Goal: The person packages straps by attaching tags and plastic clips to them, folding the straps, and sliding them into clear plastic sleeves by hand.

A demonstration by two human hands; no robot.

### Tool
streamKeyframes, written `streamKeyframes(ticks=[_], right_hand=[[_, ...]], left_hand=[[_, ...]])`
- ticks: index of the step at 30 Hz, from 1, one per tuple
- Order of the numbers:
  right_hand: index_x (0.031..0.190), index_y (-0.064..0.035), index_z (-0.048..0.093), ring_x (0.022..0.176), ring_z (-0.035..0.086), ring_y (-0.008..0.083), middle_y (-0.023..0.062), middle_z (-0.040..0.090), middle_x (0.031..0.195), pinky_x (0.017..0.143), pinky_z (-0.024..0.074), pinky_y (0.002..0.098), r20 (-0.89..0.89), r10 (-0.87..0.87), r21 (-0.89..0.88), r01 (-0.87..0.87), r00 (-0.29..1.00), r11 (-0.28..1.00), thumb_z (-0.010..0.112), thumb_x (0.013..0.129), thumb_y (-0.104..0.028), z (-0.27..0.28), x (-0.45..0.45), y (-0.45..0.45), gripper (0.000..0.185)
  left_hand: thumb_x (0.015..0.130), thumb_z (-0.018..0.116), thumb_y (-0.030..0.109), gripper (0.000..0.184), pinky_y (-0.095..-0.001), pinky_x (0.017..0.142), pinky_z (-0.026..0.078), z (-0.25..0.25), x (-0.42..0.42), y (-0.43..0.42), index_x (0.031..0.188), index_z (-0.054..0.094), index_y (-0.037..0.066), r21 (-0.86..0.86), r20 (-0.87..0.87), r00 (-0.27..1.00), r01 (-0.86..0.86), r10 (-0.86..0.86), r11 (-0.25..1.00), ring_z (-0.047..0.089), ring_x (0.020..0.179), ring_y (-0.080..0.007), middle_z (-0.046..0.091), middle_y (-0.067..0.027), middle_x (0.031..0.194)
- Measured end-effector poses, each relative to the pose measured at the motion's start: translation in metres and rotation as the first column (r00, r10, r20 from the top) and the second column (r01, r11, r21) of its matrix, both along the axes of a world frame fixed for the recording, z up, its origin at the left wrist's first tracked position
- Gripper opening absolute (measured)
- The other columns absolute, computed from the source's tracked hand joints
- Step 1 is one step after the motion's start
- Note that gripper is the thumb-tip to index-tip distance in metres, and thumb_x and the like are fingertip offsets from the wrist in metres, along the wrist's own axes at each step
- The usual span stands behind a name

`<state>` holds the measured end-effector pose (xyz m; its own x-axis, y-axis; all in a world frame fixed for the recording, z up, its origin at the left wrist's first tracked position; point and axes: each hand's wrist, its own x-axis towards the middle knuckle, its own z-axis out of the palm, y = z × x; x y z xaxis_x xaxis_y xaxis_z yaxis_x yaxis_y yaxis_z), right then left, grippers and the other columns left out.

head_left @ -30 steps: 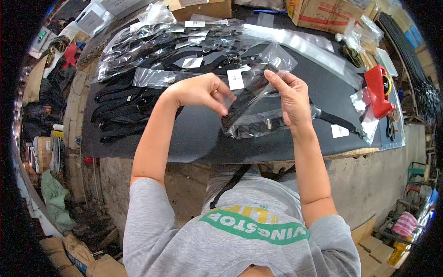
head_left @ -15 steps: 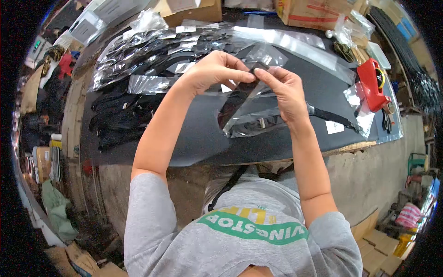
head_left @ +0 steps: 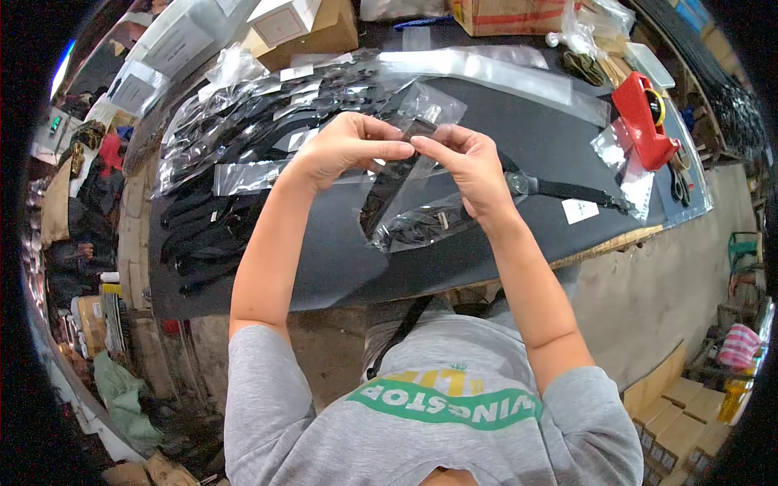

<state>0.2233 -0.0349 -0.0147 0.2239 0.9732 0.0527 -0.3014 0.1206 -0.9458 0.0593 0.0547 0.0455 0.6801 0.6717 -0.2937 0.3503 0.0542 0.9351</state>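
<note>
Both hands pinch the upper end of a clear plastic bag [head_left: 421,228] with a dark strap-like item inside. My left hand [head_left: 339,152] has thumb and fingers closed on its left edge. Close beside it, my right hand [head_left: 472,168] grips the right edge between thumb and forefinger. The bag's lower part, folded in a V, hangs or rests over the black tabletop [head_left: 300,235]. Another clear bag [head_left: 433,104] shows just beyond the fingertips. Right of my right hand lies a black strap [head_left: 571,193], partly hidden by the wrist, near a white label [head_left: 579,211].
Bagged black items [head_left: 259,113] cover the table's back left, with loose black straps [head_left: 207,235] nearer me. On the right are a red tape dispenser [head_left: 642,121] and scissors [head_left: 679,186]. Cardboard boxes [head_left: 510,16] and long clear plastic sleeves [head_left: 502,77] lie at the back.
The head view has shifted slightly, so the table appears turned. Both hands keep their pinch on the bag, which sits a little lower and further left in view.
</note>
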Motion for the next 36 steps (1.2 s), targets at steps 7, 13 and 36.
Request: streamKeyframes(ticks=[7,13,36], right_hand=[[0.09,0.0014,0.066,0.068,0.051,0.0063,-0.0004,0.061,0.075,0.06,0.0421,0.0233,0.113,0.014,0.015,-0.016,0.994,1.0,0.076,0.074,-0.028,0.007,0.043,-0.016,0.034],[0.089,-0.0013,0.068,0.069,0.062,0.0235,0.0128,0.066,0.076,0.067,0.0488,0.0351,0.767,-0.64,0.527,0.618,-0.051,0.583,0.067,0.079,-0.026,0.045,0.271,-0.077,0.027],[0.094,-0.0005,0.062,0.072,0.06,0.0169,0.0097,0.059,0.089,0.063,0.0544,0.027,0.248,-0.346,-0.468,0.425,0.905,0.775,0.07,0.08,-0.019,0.043,0.456,-0.123,0.024]], left_hand=[[0.071,0.074,0.026,0.025,-0.021,0.045,0.031,0.001,0.005,0.005,0.064,0.061,0.006,0.153,-0.135,0.989,0.084,-0.063,0.985,0.045,0.052,-0.0046,0.049,0.005,0.058],[0.072,0.074,0.013,0.016,-0.0184,0.049,0.037,-0.014,-0.008,0.015,0.079,0.064,0.002,-0.055,-0.012,0.999,-0.054,0.053,0.997,0.05,0.056,-0.0042,0.059,0.002,0.068],[0.073,0.071,0.007,0.011,-0.0154,0.048,0.034,-0.002,-0.002,0.004,0.071,0.06,0.006,-0.124,-0.016,0.998,-0.059,0.057,0.991,0.047,0.053,-0.0018,0.057,0.0036,0.065]])
